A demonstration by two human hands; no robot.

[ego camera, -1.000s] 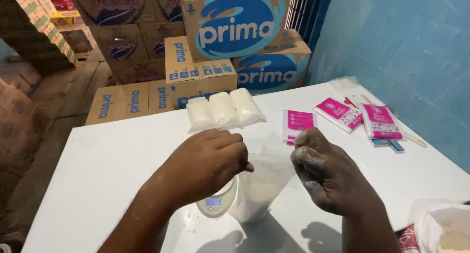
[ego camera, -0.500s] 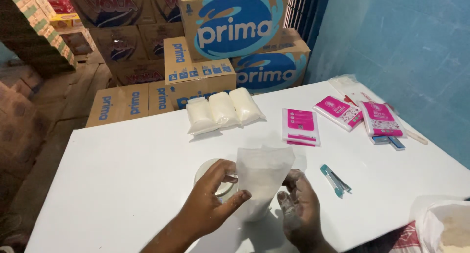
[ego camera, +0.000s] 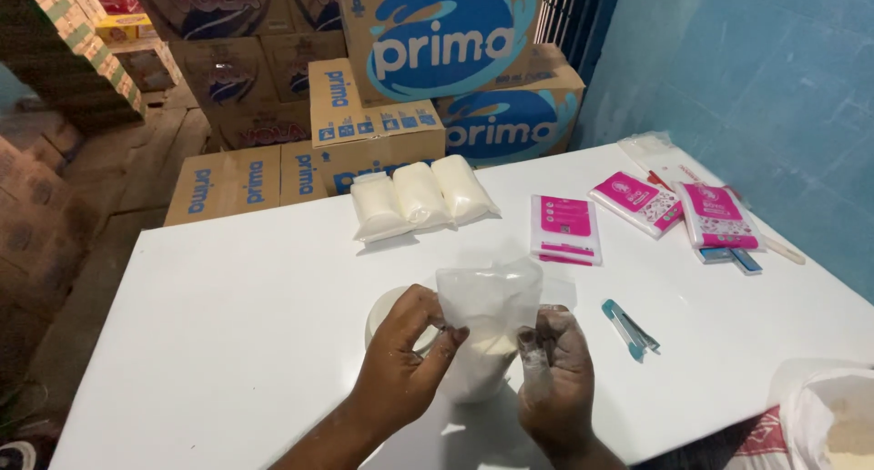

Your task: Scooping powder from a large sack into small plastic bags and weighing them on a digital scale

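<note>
A clear plastic bag (ego camera: 482,329), partly filled with white powder, is held upright between the two hands, its long axis running straight up from the fingers to the open, crumpled mouth above them. The left hand (ego camera: 401,365) is closed on the bag's left edge, pinched between thumb and forefinger; the right hand (ego camera: 553,374), dusted with powder, is closed on the right edge in the same way, so that the bag is gripped at both sides and neither hand is the nearer. The powder is settled in the lower part, at and below the fingertips, while the empty film is stretched above them. Just behind the left fingers, partly hidden by bag and hand, a small round white scale (ego camera: 387,311) is seen on the white table (ego camera: 228,343). To the right of the right fingers, apart from them, a blue clip-like tool (ego camera: 630,329) is laid. Farther off, beyond the bag's mouth, three filled white packets (ego camera: 421,197) are lined side by side, and pink sachets (ego camera: 566,229) are spread to the right. Cardboard cartons (ego camera: 455,60) are stacked behind the table.
</note>
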